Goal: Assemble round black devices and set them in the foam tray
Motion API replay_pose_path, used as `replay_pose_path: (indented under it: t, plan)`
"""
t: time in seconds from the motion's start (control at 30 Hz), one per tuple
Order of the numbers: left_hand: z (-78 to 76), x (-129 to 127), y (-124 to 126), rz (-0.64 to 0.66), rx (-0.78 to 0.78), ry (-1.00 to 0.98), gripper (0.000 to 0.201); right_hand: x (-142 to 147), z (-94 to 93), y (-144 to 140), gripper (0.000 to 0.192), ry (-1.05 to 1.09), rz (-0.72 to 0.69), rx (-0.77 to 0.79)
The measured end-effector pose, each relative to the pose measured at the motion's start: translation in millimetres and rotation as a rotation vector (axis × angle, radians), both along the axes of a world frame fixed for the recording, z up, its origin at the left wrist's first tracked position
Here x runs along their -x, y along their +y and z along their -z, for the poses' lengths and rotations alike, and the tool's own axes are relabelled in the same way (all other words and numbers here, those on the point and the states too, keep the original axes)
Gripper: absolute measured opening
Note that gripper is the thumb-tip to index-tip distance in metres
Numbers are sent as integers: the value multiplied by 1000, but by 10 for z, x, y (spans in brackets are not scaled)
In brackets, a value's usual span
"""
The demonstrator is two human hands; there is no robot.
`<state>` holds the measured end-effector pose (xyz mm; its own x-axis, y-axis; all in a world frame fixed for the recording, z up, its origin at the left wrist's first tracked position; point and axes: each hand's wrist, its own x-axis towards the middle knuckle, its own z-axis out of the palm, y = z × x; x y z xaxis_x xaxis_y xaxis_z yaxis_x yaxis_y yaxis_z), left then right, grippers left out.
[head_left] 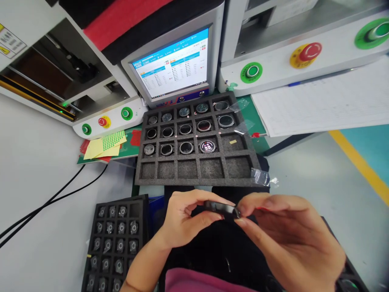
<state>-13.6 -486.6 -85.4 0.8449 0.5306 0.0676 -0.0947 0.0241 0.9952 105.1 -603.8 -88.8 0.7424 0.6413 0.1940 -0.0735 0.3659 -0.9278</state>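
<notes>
Below the foam tray (142, 170), both hands pinch a dark watch case (221, 209) between them. It lies edge-on, long axis running left to right. Left hand (182, 221) grips its left end, right hand (285, 235) its right.

Left hand (182, 221) and right hand (288, 239) together at fingertips; each grip pinched closed.

The foam tray (197, 172) is charcoal grey, its grid of square pockets holding black-and-silver round watch cases (186, 147); one watch face (207, 146) glows pink and white. The sticker sheet (114, 139) is pale yellow, dotted with rows of green. The screen (173, 65) shows white with blue bars. The push buttons (251, 71) are green; the stop button (310, 50) is red on yellow. The floor stripe (361, 164) is yellow beside teal.
</notes>
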Motion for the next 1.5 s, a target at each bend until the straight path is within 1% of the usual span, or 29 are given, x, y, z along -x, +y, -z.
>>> replay_pose_path:
  t: [0.07, 0.2, 0.3, 0.4, 0.5, 0.6, 0.7, 0.8, 0.9, 1.0, 1.07, 1.17, 1.3, 1.4, 1.43, 1.5]
  plan:
    - [2, 4, -8, -5, -20, 1, 17, 22, 5, -6, 33, -5, 44, 5]
    - [-5, 18, -7, 1, -107, 42, 19, 76, 5, -31, 33, -38, 137, 77]
    - [-15, 20, 4, 4, -149, 64, 20, 65, 3, -45, 32, -49, 153, 102]
    - [-15, 8, 4, 11, -145, 66, 20, 0, -4, -50, 29, -70, 57, 77]
    - [3, -8, -15, 16, -83, 42, 19, -68, -20, -45, 25, -103, -71, 37]
    - [23, -17, -36, 11, -33, 17, 22, -87, -20, -32, 25, -127, -112, -20]
    - [25, -22, -50, 9, 27, -28, 22, -51, 13, -29, 34, -155, -32, -72]
    - [18, -32, -63, -6, 92, -35, 20, 7, 61, -53, 47, -164, 69, -59]
    - [18, -54, -75, -31, 115, -57, 18, 52, 89, -87, 45, -206, 112, -19]
    - [24, -78, -76, -25, 149, -100, 18, 55, 87, -102, 40, -244, 141, 12]
    - [26, -89, -70, -7, 195, -128, 19, 30, 71, -100, 39, -240, 123, 22]
    - [30, -95, -61, -2, 281, -141, 16, -41, 45, -102, 36, -254, 19, 32]
    - [48, -83, -71, -54, 327, -95, 14, -153, 38, -120, 33, -401, -124, 34]
    - [70, -60, -103, -68, 278, -70, 15, -210, 18, -95, 32, -481, -185, 26]
    - [77, -49, -115, -74, 243, -66, 15, -218, 2, -75, 29, -497, -181, 28]
    - [89, -27, -139, -91, 151, -55, 17, -214, -31, -27, 26, -529, -126, 43]
